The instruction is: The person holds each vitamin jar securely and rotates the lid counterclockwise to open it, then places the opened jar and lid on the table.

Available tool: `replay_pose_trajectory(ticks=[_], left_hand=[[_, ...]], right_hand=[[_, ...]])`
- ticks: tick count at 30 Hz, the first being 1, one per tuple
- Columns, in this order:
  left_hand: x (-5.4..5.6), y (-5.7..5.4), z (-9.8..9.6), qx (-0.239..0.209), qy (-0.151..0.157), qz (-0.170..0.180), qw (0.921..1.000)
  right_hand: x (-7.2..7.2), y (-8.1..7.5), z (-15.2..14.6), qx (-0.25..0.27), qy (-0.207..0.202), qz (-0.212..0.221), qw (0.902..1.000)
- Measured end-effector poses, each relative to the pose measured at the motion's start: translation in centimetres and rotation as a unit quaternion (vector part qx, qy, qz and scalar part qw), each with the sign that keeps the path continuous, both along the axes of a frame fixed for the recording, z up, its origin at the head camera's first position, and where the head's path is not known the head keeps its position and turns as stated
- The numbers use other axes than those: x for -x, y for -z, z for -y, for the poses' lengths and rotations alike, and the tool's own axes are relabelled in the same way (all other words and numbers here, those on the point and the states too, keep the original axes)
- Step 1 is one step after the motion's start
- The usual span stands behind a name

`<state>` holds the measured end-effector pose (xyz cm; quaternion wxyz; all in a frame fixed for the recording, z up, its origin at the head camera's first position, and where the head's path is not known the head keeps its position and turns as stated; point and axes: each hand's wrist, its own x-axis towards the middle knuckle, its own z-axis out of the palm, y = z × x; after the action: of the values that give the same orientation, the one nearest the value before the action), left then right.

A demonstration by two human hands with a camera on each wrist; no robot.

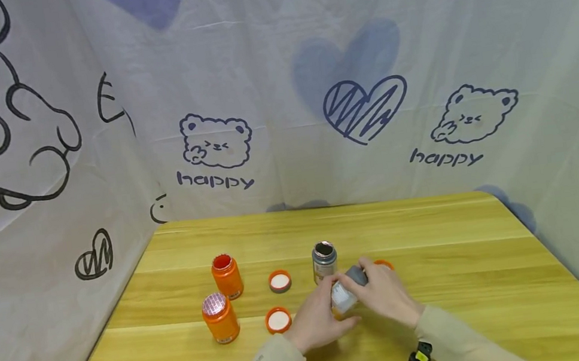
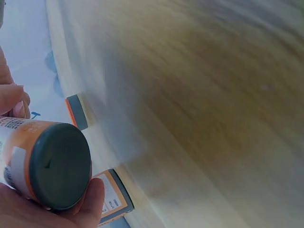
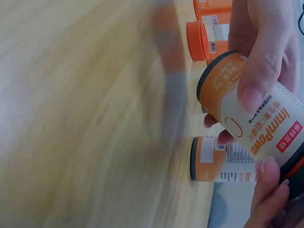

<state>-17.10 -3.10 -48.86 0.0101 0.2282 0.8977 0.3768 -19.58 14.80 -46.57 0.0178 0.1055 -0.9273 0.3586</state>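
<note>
My left hand (image 1: 317, 318) grips a supplement bottle (image 3: 259, 111) round its body and holds it tilted above the table. The bottle has a white and orange ImmPower label and a dark base, which faces the camera in the left wrist view. My right hand (image 1: 387, 292) holds the dark grey cap (image 1: 356, 276) at the bottle's other end, its fingers (image 3: 267, 185) curled there. The cap appears to be still on the bottle; the bottle's mouth is hidden. Just behind my hands stands an uncapped dark bottle (image 1: 324, 260), upright.
On the left stand an uncapped orange bottle (image 1: 227, 277) and another orange bottle (image 1: 221, 320) with a foil seal. A grey-sided cap (image 1: 279, 281) and an orange cap (image 1: 278, 320) lie insides up. Another orange-rimmed cap (image 1: 384, 264) is partly hidden behind my right hand.
</note>
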Motion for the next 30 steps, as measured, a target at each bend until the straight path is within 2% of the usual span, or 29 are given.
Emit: replay_pose_trajectory(ticks=[6,11,17,21,30], left_hand=[[0.4,-0.1,0.0,0.000,-0.005,0.016,0.9999],[0.5,-0.1,-0.1,-0.002,-0.003,0.022,0.9997],[0.2,0.7,0.0,-0.022,0.012,0.057,0.9981],[-0.3,1.0,-0.2,-0.019,0.015,0.055,0.9982],[-0.8,0.2,-0.6,0.013,0.002,0.012,0.9998]], right_hand=[[-0.2,0.1,0.3,0.023,-0.018,0.018,0.9994],[-0.3,0.1,0.3,0.022,-0.034,0.014,0.9991],[-0.4,0.4,0.1,0.016,-0.058,0.013,0.9981],[-0.5,0.4,0.1,0.004,-0.041,0.011,0.9991],[-0.8,-0.4,0.5,-0.037,0.011,0.035,0.9987]])
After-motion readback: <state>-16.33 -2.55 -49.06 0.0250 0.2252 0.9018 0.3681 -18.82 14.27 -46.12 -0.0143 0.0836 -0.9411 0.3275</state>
